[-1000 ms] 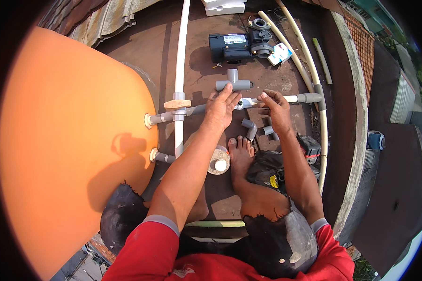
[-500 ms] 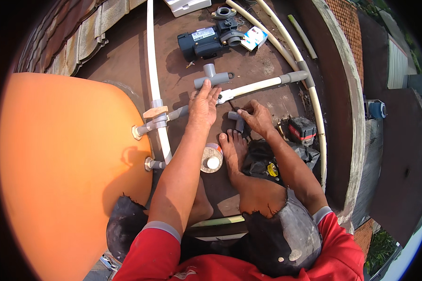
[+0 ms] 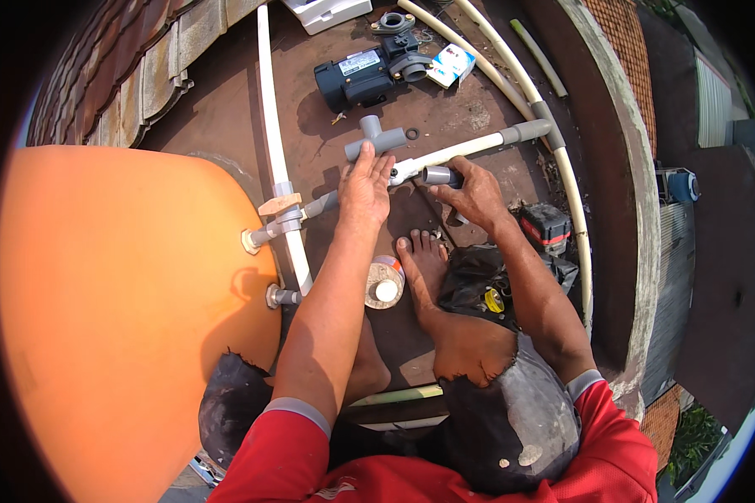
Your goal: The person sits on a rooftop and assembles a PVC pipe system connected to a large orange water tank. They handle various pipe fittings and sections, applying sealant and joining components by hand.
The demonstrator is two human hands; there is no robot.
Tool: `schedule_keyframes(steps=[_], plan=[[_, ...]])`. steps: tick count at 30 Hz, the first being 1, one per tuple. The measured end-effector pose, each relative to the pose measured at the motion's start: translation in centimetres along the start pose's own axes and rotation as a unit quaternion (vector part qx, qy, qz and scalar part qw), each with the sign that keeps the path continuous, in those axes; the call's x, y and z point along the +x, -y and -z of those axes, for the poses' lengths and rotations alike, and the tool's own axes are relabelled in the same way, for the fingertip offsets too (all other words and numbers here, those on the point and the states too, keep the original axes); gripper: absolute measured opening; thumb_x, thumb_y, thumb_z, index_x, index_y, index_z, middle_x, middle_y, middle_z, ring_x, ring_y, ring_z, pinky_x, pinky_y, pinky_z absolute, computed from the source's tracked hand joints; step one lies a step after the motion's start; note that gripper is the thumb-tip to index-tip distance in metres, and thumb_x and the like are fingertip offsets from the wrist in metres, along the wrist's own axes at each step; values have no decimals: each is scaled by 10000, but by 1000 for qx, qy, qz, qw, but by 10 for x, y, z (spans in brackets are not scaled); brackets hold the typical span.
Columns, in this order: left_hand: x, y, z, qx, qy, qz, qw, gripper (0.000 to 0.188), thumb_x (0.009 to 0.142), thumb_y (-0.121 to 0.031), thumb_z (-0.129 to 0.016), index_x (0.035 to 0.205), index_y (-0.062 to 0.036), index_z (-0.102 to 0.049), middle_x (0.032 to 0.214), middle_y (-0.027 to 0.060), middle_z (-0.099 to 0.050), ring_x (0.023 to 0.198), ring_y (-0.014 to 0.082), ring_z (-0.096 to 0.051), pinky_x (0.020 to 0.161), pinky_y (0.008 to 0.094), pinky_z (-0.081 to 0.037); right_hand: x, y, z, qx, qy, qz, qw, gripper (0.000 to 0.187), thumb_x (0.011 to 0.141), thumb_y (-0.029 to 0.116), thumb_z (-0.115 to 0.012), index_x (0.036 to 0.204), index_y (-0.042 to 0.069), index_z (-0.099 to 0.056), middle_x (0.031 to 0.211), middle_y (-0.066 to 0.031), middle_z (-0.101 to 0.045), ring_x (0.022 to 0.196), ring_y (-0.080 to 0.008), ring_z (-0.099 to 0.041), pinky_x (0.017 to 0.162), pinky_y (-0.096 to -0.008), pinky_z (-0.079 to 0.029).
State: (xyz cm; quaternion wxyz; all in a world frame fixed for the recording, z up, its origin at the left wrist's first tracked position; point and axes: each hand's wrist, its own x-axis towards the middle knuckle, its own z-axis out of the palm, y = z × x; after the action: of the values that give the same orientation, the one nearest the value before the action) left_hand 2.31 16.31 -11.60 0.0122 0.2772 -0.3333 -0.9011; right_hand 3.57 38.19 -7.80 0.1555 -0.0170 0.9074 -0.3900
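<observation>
My left hand [image 3: 363, 189] is closed on a grey pipe tee [image 3: 376, 140], its thumb resting against the near side; the other fingers are partly hidden. That hand hangs over a joint in the grey and white pipe run. In my right hand [image 3: 476, 194] is a grey elbow fitting [image 3: 436, 175], its open end facing left toward the white pipe [image 3: 461, 151]. The rest of the elbow is mostly covered by my fingers. A dark rubber ring [image 3: 412, 134] lies just right of the tee.
An orange tank [image 3: 134, 285] fills the left side. A pump [image 3: 361, 75] and a small box [image 3: 451, 65] lie beyond my hands. By my bare foot stand a round can [image 3: 383, 285], a black bag [image 3: 470, 289] and a battery pack [image 3: 545, 226]. A low wall [image 3: 637, 235] runs along the right.
My right hand has lifted the elbow fitting from beside my foot, up and rightward toward the white pipe. The tee in my left hand has shifted slightly away from the rubber ring.
</observation>
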Motion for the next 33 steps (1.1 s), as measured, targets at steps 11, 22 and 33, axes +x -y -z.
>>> schedule_keyframes(steps=[11, 22, 33], plan=[[2, 2, -24, 35, -58, 15, 998, 547, 989, -267, -832, 1379, -21, -536, 1317, 216, -671, 1230, 364, -693, 1108, 447, -555, 69, 5, 26, 29, -64, 86, 994, 500, 856, 404, -893, 1158, 34, -745, 957, -196, -772, 926, -365, -763, 833, -476, -570], [1, -1, -27, 59, -57, 7, 997, 633, 984, -341, -832, 1394, 12, -503, 1366, 261, -647, 1290, 367, -659, 1164, 467, -514, 75, 3, 21, 41, -77, 165, 982, 474, 866, 224, -904, 1285, 80, -736, 1187, -120, -759, 1095, -268, -725, 933, -417, -573], [-3, -3, -30, 54, -66, 6, 996, 656, 975, -337, -843, 1405, -4, -477, 1353, 247, -650, 1292, 370, -665, 1140, 470, -526, 72, -1, 28, 179, 10, 158, 971, 535, 839, -41, -810, 1347, 93, -709, 1200, -53, -763, 1126, -185, -694, 1029, -366, -555]])
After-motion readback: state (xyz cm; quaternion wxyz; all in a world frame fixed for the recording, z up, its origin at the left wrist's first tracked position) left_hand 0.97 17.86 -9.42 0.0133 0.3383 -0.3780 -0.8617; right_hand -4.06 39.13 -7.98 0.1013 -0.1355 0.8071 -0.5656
